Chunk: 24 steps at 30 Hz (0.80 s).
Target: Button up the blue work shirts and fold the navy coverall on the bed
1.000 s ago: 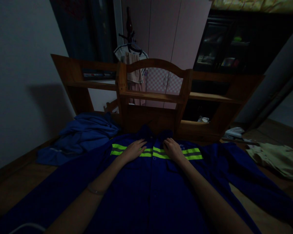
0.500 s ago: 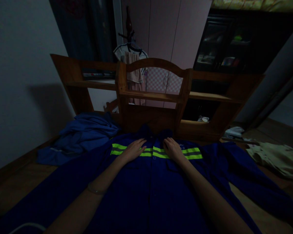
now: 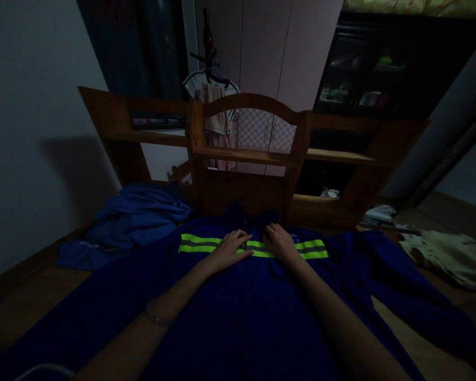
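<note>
A dark blue work jacket lies spread out, front side up, its collar by the wooden headboard. A yellow-green reflective band with a grey stripe crosses its chest. Over the front closure rests my left hand, its thumb apart from the fingers on the band. My right hand lies on the other side of the chest, just right of the closure, fingers extended on the cloth below the collar. Both hands look open. The fabric beneath their palms is hidden.
The wooden headboard with shelves stands beyond the collar. Crumpled blue clothing lies at the left by the wall. Pale folded cloth is at the right. Behind are a pink wardrobe and a rack with hanging clothes.
My left hand has moved right along the band, from beside the closure onto it. My right hand has shifted only slightly. The jacket lies nearly the same.
</note>
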Each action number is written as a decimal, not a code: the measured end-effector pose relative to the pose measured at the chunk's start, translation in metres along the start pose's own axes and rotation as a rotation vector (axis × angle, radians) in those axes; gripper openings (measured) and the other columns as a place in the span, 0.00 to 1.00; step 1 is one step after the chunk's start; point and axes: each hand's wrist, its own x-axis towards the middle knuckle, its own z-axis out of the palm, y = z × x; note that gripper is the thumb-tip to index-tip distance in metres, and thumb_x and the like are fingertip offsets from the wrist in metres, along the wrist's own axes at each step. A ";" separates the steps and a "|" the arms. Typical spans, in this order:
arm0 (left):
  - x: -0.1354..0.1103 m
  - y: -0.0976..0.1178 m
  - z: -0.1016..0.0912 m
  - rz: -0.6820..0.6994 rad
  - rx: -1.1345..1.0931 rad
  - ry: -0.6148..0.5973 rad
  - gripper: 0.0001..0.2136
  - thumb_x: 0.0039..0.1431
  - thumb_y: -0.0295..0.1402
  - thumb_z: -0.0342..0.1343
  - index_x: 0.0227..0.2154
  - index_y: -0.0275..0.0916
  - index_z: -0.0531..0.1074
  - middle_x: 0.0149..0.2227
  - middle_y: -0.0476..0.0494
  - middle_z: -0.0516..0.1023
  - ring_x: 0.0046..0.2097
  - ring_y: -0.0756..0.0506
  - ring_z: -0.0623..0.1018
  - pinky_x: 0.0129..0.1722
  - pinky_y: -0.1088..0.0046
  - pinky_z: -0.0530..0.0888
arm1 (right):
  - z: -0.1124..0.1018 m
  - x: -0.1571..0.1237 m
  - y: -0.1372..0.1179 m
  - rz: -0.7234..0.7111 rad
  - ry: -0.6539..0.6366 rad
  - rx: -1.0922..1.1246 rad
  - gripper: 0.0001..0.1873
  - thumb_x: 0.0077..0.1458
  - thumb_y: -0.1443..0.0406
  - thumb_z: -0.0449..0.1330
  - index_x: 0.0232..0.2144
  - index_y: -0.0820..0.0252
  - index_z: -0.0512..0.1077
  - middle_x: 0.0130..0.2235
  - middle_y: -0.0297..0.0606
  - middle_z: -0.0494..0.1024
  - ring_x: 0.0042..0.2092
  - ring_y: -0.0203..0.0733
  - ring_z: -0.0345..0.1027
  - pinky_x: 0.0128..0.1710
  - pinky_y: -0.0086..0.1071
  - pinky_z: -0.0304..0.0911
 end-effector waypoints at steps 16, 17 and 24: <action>-0.003 -0.009 0.006 -0.053 0.011 -0.132 0.29 0.62 0.53 0.40 0.62 0.45 0.54 0.63 0.43 0.58 0.64 0.43 0.56 0.63 0.61 0.49 | 0.002 0.000 0.000 0.007 -0.001 0.008 0.05 0.61 0.66 0.51 0.35 0.59 0.67 0.37 0.40 0.69 0.42 0.43 0.60 0.43 0.31 0.55; -0.004 -0.009 0.006 -0.056 0.017 -0.131 0.29 0.62 0.53 0.40 0.62 0.45 0.53 0.63 0.44 0.58 0.65 0.44 0.56 0.63 0.61 0.49 | 0.002 -0.001 0.000 0.007 -0.001 0.008 0.05 0.61 0.66 0.51 0.35 0.59 0.67 0.37 0.41 0.69 0.42 0.43 0.60 0.43 0.31 0.55; -0.004 -0.012 0.008 -0.094 0.078 -0.108 0.33 0.60 0.56 0.39 0.62 0.39 0.53 0.64 0.39 0.56 0.65 0.42 0.55 0.63 0.62 0.50 | 0.000 0.000 0.000 0.008 -0.008 0.004 0.05 0.61 0.67 0.51 0.36 0.59 0.67 0.37 0.41 0.69 0.42 0.43 0.60 0.44 0.31 0.55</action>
